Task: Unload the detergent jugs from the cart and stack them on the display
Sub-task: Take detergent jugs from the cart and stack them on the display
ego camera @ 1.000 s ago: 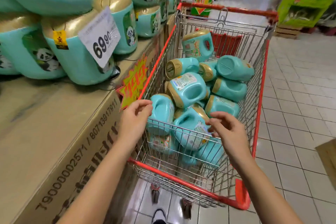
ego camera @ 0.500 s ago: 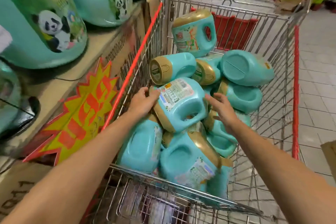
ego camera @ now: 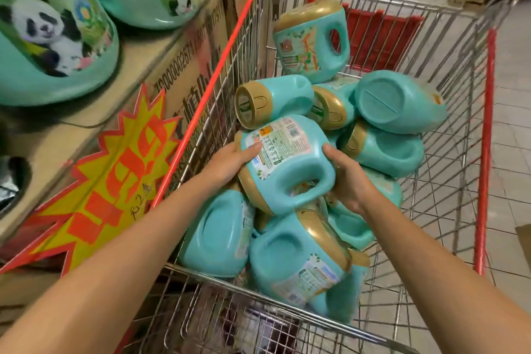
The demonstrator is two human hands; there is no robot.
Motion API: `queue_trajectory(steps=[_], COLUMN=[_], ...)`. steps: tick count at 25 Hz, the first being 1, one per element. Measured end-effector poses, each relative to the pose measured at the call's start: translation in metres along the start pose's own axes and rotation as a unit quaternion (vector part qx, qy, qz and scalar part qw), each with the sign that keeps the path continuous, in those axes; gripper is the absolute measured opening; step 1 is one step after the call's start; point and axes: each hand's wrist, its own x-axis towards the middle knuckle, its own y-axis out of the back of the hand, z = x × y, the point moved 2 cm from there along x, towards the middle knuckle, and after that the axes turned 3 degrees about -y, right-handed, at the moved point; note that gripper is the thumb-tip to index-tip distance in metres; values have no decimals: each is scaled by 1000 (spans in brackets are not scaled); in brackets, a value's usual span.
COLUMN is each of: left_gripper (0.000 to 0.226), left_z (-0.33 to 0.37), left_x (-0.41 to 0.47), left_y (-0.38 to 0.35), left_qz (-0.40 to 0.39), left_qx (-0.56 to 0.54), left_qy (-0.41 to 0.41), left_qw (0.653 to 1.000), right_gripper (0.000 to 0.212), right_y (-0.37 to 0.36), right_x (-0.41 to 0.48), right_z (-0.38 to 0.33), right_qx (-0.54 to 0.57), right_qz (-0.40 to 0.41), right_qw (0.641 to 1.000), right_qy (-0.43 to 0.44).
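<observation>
**Grip on the topmost detergent jug in the shopping cart**

The left hand clasps the jug's gold-collared end, thumb laid over the edge of the white back label, with the other fingers hidden below. The right hand holds the opposite side, thumb on top at the label's far edge and fingers curled under the teal body beside the handle loop. Both hands are closed around this one jug.

It lies on its side, label up and handle loop toward the camera, on top of the heap. Whether it rests on the jugs beneath or is just clear of them cannot be told.

Around it the wire basket is packed with more teal jugs lying at all angles. A gold-capped jug points its cap at the camera just beyond the held one, and a bottom-up jug lies to the right. An upright jug stands at the far end before the red seat flap.

To the left, touching the cart's side, is the display of cardboard cartons, with large panda-labelled jugs on top. A red and yellow starburst price sign is fixed to its front. Pale floor tiles show on the right.
</observation>
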Motion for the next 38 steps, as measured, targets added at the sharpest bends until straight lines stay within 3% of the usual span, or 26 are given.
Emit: queue_trajectory(steps=[4,8,11,13,15,17,18,21,24,28,31,35,36,38], left_gripper=[52,59,62,58,51,39,35,43,31,45,52,50,49,49], left_z=[42,66,72,74,77,84,88,98,101,90,77,68,66,62], left_x=[-59,-133,-182,-210,-235,-255,-262,-270,-260,-251,-249,-246,-245,-244], left_y=[-6,-26,-31,-32,-31,-30,-31,-33,-29,-31,-29,-34,-36,-38], left_qz=[39,86,87,89,129,166,158,72,67,-11,-45,-12,-1,24], left_qx=[-102,-232,-259,-210,-83,0,-14,-191,-254,-267,-350,-342,-347,-360], left_qy=[-66,-76,-77,-65,-84,-129,-132,-38,29,98,140,126,110,76], left_qw=[992,966,959,971,985,978,979,978,965,959,925,931,931,929], right_gripper=[70,106,85,70,70,84,97,117,109,98,93,86,85,82], right_y=[-2,-26,-39,-48,-56,-66,-69,-76,-86,-95,-88,-80,-77,-70], right_x=[-58,-125,-166,-188,-203,-215,-219,-231,-239,-242,-245,-249,-250,-250], right_z=[-27,-16,19,36,48,53,51,42,34,41,48,48,46,38], right_qx=[-82,-4,98,150,170,124,42,-218,-344,-492,-549,-545,-540,-494], right_qz=[-4,-11,26,43,64,112,156,245,246,202,175,155,139,109], right_qw=[996,998,992,983,975,973,968,899,814,680,625,635,651,729], right_qy=[17,64,71,100,124,159,191,290,398,506,527,524,515,462])
